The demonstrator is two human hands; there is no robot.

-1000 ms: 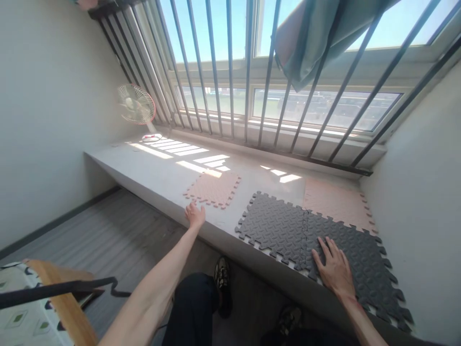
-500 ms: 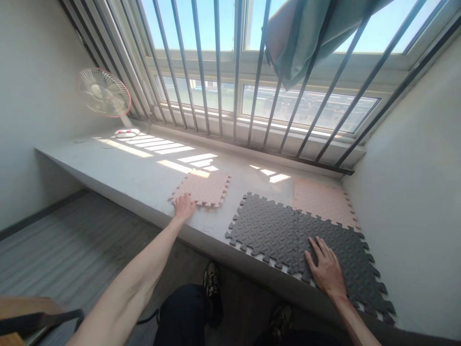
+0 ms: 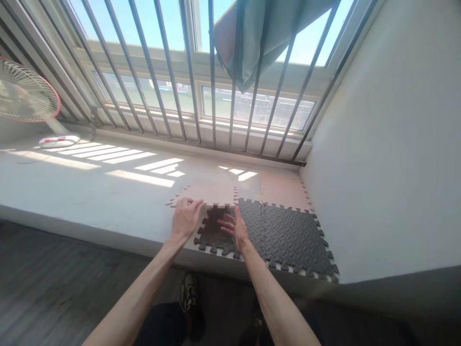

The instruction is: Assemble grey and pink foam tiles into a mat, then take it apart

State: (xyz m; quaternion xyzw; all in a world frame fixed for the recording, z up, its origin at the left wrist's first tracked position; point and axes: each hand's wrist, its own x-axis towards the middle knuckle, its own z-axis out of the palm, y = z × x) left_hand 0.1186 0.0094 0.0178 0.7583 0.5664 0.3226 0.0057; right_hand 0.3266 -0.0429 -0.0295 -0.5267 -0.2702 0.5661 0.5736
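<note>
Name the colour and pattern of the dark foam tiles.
Charcoal grey with an embossed tread pattern on the foam tiles; best seen in the head view.

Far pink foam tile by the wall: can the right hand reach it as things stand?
Probably yes. The right hand sits near the far pink foam tile; only flat dark foam tiles lie between, nothing raised in the way.

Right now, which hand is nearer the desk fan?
Left hand, at the pink foam tile, is nearer the fan; right hand is farther, over the grey foam tile.
</note>
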